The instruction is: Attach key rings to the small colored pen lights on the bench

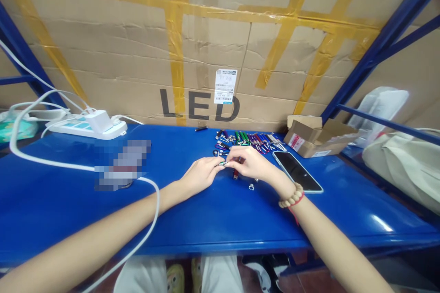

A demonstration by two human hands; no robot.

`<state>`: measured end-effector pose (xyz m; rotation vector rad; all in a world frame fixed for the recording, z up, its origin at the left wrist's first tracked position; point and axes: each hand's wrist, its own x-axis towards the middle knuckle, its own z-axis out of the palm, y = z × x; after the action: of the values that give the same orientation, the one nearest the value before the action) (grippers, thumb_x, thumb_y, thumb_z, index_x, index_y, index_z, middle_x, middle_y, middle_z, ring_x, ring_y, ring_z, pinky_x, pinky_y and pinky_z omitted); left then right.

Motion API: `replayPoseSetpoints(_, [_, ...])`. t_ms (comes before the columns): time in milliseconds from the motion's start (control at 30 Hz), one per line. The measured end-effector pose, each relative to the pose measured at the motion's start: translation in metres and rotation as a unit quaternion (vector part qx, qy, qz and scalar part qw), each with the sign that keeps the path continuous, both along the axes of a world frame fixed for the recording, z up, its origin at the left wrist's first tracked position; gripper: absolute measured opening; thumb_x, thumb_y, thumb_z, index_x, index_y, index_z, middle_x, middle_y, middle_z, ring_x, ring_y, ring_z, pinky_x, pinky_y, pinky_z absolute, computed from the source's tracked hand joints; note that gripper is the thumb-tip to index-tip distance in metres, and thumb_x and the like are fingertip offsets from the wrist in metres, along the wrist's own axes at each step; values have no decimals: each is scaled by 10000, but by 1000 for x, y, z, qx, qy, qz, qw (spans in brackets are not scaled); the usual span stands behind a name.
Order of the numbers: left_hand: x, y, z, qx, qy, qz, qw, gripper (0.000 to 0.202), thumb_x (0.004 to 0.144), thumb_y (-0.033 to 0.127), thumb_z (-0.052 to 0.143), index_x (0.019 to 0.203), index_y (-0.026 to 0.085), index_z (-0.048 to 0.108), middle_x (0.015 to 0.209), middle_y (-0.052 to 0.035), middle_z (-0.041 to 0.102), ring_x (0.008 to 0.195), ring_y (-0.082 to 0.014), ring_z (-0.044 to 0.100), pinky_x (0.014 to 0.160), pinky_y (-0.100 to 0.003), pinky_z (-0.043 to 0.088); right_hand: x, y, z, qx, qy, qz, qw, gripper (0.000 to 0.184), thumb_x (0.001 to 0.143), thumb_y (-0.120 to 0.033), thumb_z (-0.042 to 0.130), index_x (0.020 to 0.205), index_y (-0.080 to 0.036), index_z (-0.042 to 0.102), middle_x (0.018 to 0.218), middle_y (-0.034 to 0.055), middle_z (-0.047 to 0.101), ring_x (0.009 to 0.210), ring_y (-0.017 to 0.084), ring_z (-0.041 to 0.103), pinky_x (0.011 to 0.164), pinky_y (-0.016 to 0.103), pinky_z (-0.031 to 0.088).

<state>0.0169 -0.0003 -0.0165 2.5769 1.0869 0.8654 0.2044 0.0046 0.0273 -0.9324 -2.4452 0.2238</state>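
My left hand (202, 175) and my right hand (249, 163) meet over the middle of the table, fingertips pinched together. Between them is a small silvery piece with some green on it (222, 163); its exact kind is too small to make out. Just below my right hand lies a short red metal tube (235, 174), partly covered by the fingers. A small shiny metal clip (251, 187) rests on the table nearby. Beyond my hands several slim metal tubes (243, 137) in green, red, blue and silver lie in a row, some with small clips.
A phone (298, 171) and an open small cardboard box (318, 137) are at right on the blue table (192, 229). A white cable (156, 206) crosses my left forearm from the power strip (85, 127). One dark tube (201, 128) lies near the big carton (137, 55).
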Motion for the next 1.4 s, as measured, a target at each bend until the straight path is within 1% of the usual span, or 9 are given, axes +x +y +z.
replayPoseSetpoints(133, [-2,0,-2,0,21,-7,1000,257,903,279,331,947,209,574,941,-46,650,919,-179,602,826,-285,455,-4,-6,-4,49,-82,11,995,265,871,-199,446,654,-153,591,666,29,549,613,110,492,588,217,358])
replayPoseSetpoints(267, [-3,0,-3,20,37,-7,999,262,897,281,330,915,205,580,883,-51,646,867,-174,602,799,-280,458,-8,-9,-6,34,-82,5,996,268,870,-198,444,650,-154,590,658,26,542,606,110,487,589,218,353])
replayPoseSetpoints(400, [-3,-1,-2,49,33,-5,998,291,902,289,309,882,199,585,827,-54,635,802,-172,599,746,-275,461,-10,-9,-4,-48,-26,24,998,289,863,-206,457,607,-150,580,612,12,553,593,104,501,597,209,365])
replayPoseSetpoints(533, [-3,-2,-1,49,27,-6,998,311,908,295,295,882,208,593,829,-48,637,803,-164,597,760,-272,455,-11,-6,-5,-158,39,18,987,298,841,-223,474,576,-141,584,543,-12,550,526,89,493,546,195,358])
replayPoseSetpoints(600, [-2,-2,0,46,31,-5,998,308,909,295,296,899,210,593,849,-47,640,817,-163,598,771,-271,453,-12,-6,-6,-179,54,9,982,294,829,-226,480,572,-136,589,528,-17,551,508,85,486,533,192,352])
replayPoseSetpoints(867, [2,-1,5,-20,18,1,1000,294,915,316,307,914,224,586,947,-27,648,894,-159,596,826,-264,442,-5,-5,0,-152,-8,-14,988,324,863,-286,441,633,-142,618,554,-7,584,515,88,499,537,194,342])
replayPoseSetpoints(1133, [4,-4,9,-30,20,50,998,239,902,348,330,916,239,543,905,-13,648,835,-172,609,731,-259,439,2,-1,4,-165,-4,-6,986,398,884,-397,389,689,-141,623,576,-5,586,514,93,494,530,201,345])
replayPoseSetpoints(1267, [3,-4,11,-74,-29,111,991,232,906,382,294,991,246,462,785,10,622,716,-165,607,628,-250,420,18,10,8,-107,-1,-94,990,430,893,-386,340,655,-154,614,535,-11,555,494,95,469,531,210,321])
replayPoseSetpoints(1400, [1,-1,11,-82,-77,144,983,225,904,378,283,953,233,447,777,6,599,710,-154,585,648,-253,408,37,22,7,-34,-94,-226,969,363,821,-326,436,523,-168,568,529,11,574,497,110,473,497,231,256])
